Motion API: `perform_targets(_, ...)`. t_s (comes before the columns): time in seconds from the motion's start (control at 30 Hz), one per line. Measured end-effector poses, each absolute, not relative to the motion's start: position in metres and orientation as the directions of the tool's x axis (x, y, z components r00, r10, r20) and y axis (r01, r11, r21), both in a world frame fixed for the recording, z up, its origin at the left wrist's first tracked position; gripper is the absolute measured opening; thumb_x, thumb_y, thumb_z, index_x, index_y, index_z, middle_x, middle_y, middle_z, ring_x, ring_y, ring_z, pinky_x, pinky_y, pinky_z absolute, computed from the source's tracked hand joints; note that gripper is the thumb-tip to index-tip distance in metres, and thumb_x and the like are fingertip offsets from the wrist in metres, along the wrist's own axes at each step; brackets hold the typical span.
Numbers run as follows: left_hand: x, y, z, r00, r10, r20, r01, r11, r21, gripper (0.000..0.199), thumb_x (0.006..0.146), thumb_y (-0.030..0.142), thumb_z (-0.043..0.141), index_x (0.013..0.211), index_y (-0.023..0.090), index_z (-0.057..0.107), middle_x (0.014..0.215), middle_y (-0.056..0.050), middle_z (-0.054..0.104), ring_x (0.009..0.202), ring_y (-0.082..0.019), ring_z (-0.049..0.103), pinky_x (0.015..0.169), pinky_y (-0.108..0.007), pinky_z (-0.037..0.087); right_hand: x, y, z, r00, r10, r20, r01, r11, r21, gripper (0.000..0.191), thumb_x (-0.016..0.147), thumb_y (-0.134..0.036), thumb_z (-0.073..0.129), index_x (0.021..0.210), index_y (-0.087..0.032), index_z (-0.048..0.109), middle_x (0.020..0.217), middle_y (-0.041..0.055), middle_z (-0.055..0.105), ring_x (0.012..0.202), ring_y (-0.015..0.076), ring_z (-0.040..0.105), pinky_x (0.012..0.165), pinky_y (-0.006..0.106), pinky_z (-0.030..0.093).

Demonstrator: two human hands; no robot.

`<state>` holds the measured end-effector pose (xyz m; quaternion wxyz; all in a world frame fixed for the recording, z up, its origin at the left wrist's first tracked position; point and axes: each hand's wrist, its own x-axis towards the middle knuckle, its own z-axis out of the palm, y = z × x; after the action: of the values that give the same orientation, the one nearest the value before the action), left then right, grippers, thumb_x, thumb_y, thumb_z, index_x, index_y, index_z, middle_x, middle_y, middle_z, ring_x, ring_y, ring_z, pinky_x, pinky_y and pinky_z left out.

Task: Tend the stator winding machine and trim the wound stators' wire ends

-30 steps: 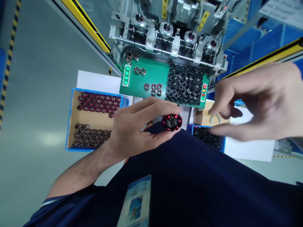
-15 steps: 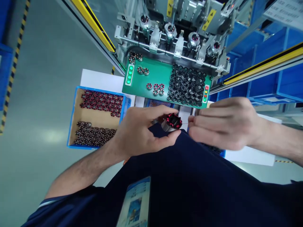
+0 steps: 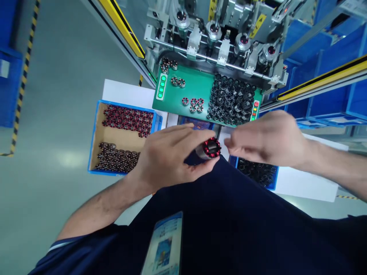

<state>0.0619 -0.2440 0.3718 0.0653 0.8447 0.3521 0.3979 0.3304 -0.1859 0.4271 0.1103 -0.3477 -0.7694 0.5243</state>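
My left hand (image 3: 169,156) grips a motor stator (image 3: 211,148) between thumb and fingers. The stator is a metal ring with red windings, and its toothed open end faces right. Close to its right side is my right hand (image 3: 266,139), fingers pinched together and smeared by motion. What the right fingers hold, if anything, is too small or hidden to name. A gap separates the right fingertips from the stator. Beyond the hands, a small group of red-wound stators (image 3: 194,102) sits on the green work surface (image 3: 172,103), left of many black rings (image 3: 229,100).
A blue bin (image 3: 91,152) with rows of stators stands at left. Another blue bin (image 3: 275,179) holding black parts lies under my right hand. A machine with several spindle heads (image 3: 214,32) rises behind the green surface, flanked by yellow-striped posts (image 3: 123,26).
My right hand has shifted slightly up, uncovering more of the right-hand bin. The left hand still holds the stator, its open end turned a little. The whole view has shifted slightly.
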Motion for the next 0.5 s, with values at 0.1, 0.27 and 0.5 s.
perform_targets(0.1,0.057,-0.248,0.369,0.368,0.805,0.465,0.533,-0.592,0.605,0.027,0.105,0.034,0.086,0.130,0.030,0.077,0.112,0.004,0.089,0.096,-0.017,0.088,0.087,-0.026,0.075,0.338,-0.181,0.439,-0.700,0.695,-0.162,0.450,0.253,-0.856,0.026,0.087,-0.031,0.102,0.077,-0.027,0.078,0.068,-0.0044,0.069,0.060,0.0096,0.055,0.051,0.025,0.041)
perform_targets(0.27,0.047,-0.244,0.358,0.386,0.634,0.670,0.523,-0.748,0.408,0.025,0.106,0.016,0.083,0.125,0.032,0.077,0.129,0.003,0.087,0.114,-0.018,0.087,0.118,-0.039,0.073,0.338,-0.168,0.427,-0.714,0.530,-0.458,0.376,-0.262,-0.889,0.041,0.088,-0.054,0.102,0.099,-0.019,0.084,0.093,0.0033,0.086,0.072,0.0131,0.076,0.058,0.022,0.059)
perform_targets(0.5,0.040,-0.242,0.352,0.429,0.560,0.709,0.567,-0.778,0.271,0.024,0.102,0.017,0.087,0.123,0.023,0.078,0.109,0.000,0.087,0.098,-0.017,0.087,0.114,-0.036,0.073,0.305,-0.188,0.404,-0.666,0.579,-0.471,0.341,-0.325,-0.882,0.037,0.087,-0.044,0.104,0.081,-0.021,0.076,0.065,-0.0038,0.075,0.051,0.0100,0.067,0.045,0.021,0.050)
